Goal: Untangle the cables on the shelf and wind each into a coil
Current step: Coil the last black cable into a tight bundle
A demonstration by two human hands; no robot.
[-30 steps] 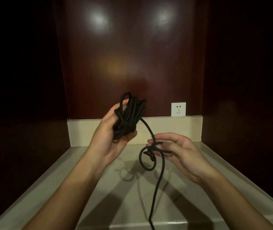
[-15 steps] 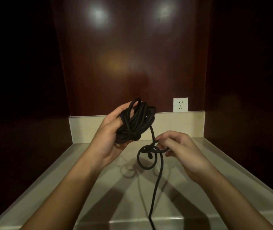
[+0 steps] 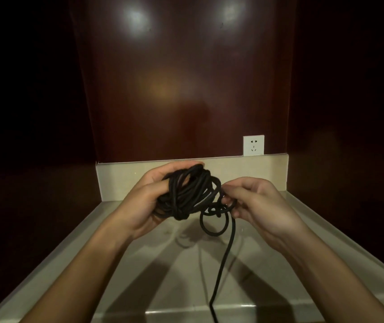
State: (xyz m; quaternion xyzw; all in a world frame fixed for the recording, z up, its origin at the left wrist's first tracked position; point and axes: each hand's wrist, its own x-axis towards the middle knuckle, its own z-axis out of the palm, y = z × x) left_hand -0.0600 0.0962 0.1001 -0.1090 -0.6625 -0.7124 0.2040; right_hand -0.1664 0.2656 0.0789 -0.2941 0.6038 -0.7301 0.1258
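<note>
carefully now: left hand (image 3: 149, 201) grips the black cable bundle (image 3: 186, 194), right hand (image 3: 254, 201) pinches the small knot (image 3: 219, 209); better loosen that before winding

hands closed together | left hand (image 3: 144, 201) tipped cable bundle (image 3: 186, 194) down | right hand (image 3: 254, 201) now beside it

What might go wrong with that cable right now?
The small loop by the right hand may pull tight into a knot. The bundle held in the left hand looks loose and may spill. The tail hanging past the shelf edge may snag.
</note>
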